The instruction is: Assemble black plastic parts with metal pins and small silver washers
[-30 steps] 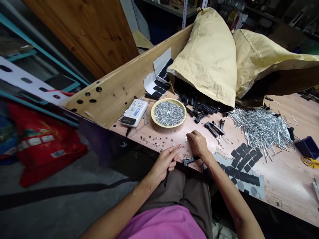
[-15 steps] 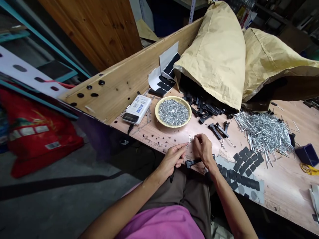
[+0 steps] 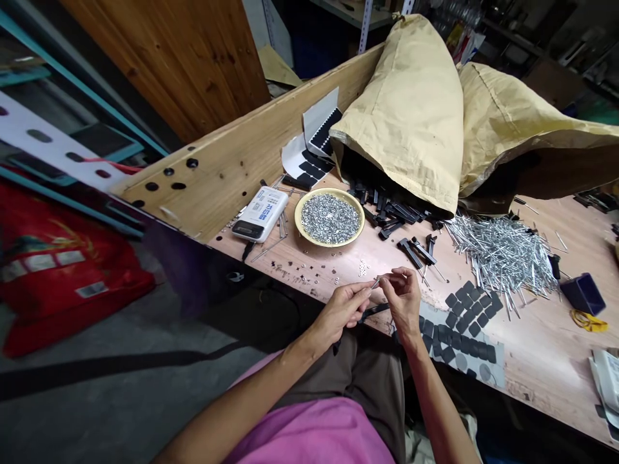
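Note:
My left hand [image 3: 341, 310] is closed around a thin metal pin [image 3: 375, 282] whose tip sticks out toward the right. My right hand [image 3: 403, 296] pinches something tiny at that tip, too small to name. Both hands hover just above the near edge of the wooden table [image 3: 546, 335]. A black plastic part [image 3: 373, 312] lies under them on the table. A few small loose nuts [image 3: 362, 269] lie just beyond the hands. A yellow dish of small silver nuts [image 3: 329, 218] stands further back.
A heap of metal pins [image 3: 503, 248] lies right of centre. Black plastic parts [image 3: 394, 212] spill from a tan sack [image 3: 411, 109]. Black pads on a grey sheet [image 3: 467, 328] lie right of my hands. A white device [image 3: 260, 214] sits left of the dish, a blue box [image 3: 583, 292] far right.
My right hand lifted from the loose nuts on the table and came to the tip of the pin in my left hand. Both hands rose slightly together.

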Demonstrator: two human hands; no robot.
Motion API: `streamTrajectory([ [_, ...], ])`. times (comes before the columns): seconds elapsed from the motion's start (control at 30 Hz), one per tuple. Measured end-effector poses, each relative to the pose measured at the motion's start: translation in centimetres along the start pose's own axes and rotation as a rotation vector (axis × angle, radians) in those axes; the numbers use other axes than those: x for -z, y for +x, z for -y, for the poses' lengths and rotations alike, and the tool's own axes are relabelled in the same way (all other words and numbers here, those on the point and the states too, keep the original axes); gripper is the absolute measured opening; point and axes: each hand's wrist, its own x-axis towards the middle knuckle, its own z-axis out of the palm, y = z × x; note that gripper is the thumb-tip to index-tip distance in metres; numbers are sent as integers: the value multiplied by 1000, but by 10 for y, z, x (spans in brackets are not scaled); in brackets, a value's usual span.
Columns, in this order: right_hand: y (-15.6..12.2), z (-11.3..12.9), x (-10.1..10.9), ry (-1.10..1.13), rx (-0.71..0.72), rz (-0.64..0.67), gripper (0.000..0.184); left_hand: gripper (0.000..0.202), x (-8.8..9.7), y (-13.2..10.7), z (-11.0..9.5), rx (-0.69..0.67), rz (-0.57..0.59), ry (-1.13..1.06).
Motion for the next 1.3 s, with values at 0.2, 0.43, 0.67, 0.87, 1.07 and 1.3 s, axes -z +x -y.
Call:
streamTrajectory([
  [0.2, -11, 0, 14, -406, 437, 11, 6, 65, -2, -1, 3, 11, 41, 57],
  [0.43, -7, 11, 33, -412, 387, 169, 11, 66, 3, -6, -5, 63, 153, 164],
  [0.67, 0, 19, 51, -138, 108, 404, 23, 65, 6, -8, -12, 132, 309, 193],
  [0.87, -2, 17, 51, -35, -70, 436, 26, 60, 7, -7, -9, 115, 314, 288],
  [1.07, -4, 18, 50, -169, -27, 354, 29, 39, -3, -8, -3, -286, 108, 551],
  [1.3, -5, 18, 51, -263, 107, 343, 27, 40, -5, -8, -3, -344, 127, 607],
])
